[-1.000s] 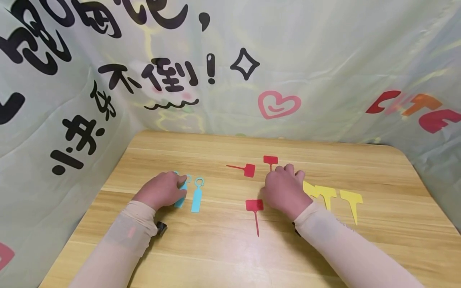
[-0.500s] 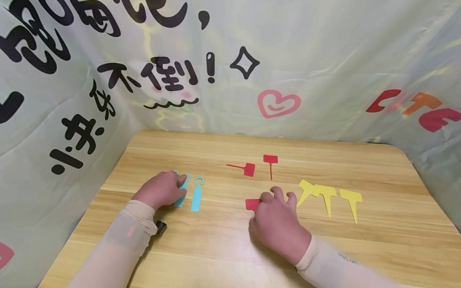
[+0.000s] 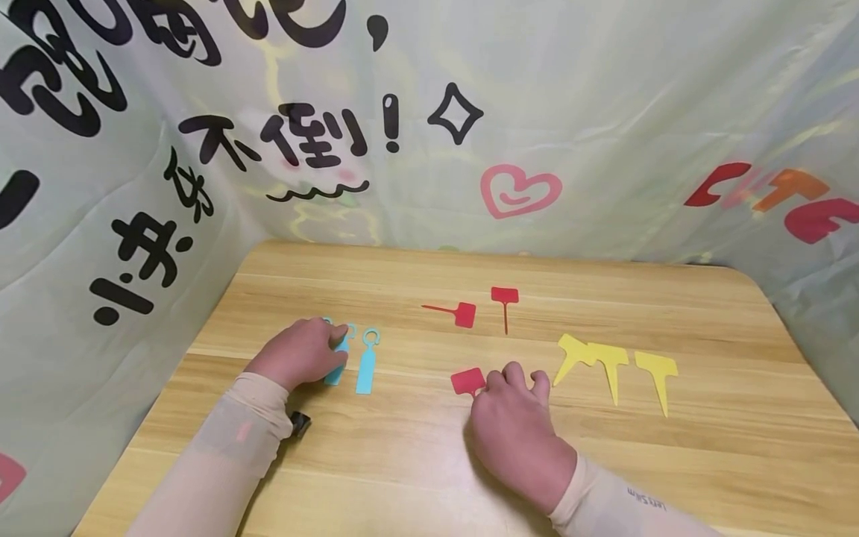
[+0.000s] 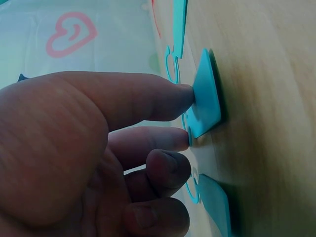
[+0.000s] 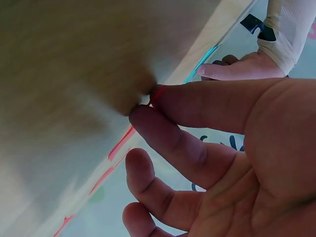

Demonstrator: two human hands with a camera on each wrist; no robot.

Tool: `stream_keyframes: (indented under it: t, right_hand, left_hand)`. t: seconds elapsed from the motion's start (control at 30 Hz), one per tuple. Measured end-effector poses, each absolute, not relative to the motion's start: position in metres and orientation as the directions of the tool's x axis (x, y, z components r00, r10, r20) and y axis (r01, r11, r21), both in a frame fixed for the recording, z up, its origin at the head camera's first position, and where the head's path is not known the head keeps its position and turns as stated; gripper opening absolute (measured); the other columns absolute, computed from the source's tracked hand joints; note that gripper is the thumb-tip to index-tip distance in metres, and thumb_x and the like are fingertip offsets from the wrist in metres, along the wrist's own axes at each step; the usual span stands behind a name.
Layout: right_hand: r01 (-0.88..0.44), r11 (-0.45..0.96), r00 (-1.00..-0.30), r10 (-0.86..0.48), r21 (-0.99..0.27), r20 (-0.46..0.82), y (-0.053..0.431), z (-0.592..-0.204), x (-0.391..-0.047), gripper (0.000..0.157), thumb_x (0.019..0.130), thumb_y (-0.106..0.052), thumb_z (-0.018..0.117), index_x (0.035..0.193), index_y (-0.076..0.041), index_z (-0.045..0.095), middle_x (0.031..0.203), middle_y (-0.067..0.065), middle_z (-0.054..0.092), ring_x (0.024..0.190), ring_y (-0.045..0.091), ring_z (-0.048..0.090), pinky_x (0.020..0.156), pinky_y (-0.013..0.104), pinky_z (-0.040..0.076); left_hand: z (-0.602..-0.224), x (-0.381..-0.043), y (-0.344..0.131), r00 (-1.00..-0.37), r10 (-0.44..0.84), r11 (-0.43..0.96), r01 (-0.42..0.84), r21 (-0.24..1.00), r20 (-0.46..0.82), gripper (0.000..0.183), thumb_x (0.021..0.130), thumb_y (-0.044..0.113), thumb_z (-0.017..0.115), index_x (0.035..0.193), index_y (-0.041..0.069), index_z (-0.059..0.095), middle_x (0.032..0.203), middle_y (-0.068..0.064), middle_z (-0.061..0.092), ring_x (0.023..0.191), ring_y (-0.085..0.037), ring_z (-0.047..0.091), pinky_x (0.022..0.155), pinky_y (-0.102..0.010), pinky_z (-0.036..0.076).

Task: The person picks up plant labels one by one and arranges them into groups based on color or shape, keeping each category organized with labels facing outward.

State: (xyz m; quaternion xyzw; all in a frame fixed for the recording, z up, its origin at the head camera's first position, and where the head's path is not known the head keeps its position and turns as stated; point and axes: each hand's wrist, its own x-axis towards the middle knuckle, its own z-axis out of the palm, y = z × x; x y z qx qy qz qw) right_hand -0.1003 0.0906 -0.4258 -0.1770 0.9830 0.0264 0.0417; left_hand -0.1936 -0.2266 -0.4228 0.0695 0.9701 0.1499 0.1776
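Note:
My right hand (image 3: 520, 432) pinches the thin stem of a red T-shaped plant label (image 3: 467, 381) between thumb and forefinger. The label's head points away from me and tilts slightly; most of the stem is hidden by the hand. On the left, my left hand (image 3: 298, 354) is over light blue hook-ended plant tags. In the left wrist view its thumb touches the flat plate of the middle blue tag (image 4: 205, 98), and the forefinger is beside the hook. Another blue tag (image 4: 217, 202) lies below, mostly hidden in the head view. The rightmost blue tag (image 3: 365, 373) lies flat nearby.
Two more red labels lie farther back, a sideways red label (image 3: 464, 315) and an upright-facing red label (image 3: 505, 295). Yellow T-shaped labels (image 3: 658, 365) lie right of my right hand. A printed cloth (image 3: 604, 112) encloses the back and sides of the wooden table (image 3: 376, 477).
My right hand has come nearer from the back red label to the front one and taken its stem. That label has turned and shifted slightly left. The left hand has stayed put.

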Motion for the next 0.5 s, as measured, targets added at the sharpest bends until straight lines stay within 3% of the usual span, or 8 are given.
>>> stream_keyframes:
  t: [0.27,0.5]
  right_hand:
    - [-0.321,0.947,-0.943,-0.32,-0.001,-0.088,0.096,-0.425,-0.105,0.019,0.08,-0.017,0.065,0.062,-0.019,0.06,0.079,0.0,0.046,0.101,0.034,0.043,0.095,0.067,0.027]
    - [-0.263,0.962,-0.962,-0.267,-0.068,-0.053,0.11,-0.417,-0.118,0.03,0.083,-0.011,0.062,0.056,-0.021,0.055,0.078,0.0,0.048,0.098,0.034,0.043,0.093,0.067,0.026]
  left_hand:
    - [-0.422,-0.193,-0.226,-0.926,0.189,0.945,0.08,0.317,-0.328,0.055,0.095,0.025,0.061,0.148,0.013,0.056,0.151,-0.022,0.05,0.141,-0.041,0.044,0.086,-0.043,0.045]
    - [-0.422,-0.193,-0.227,-0.927,0.189,0.947,0.085,0.31,-0.323,0.054,0.096,0.027,0.062,0.148,0.012,0.055,0.15,-0.022,0.051,0.141,-0.042,0.044,0.095,-0.048,0.046]
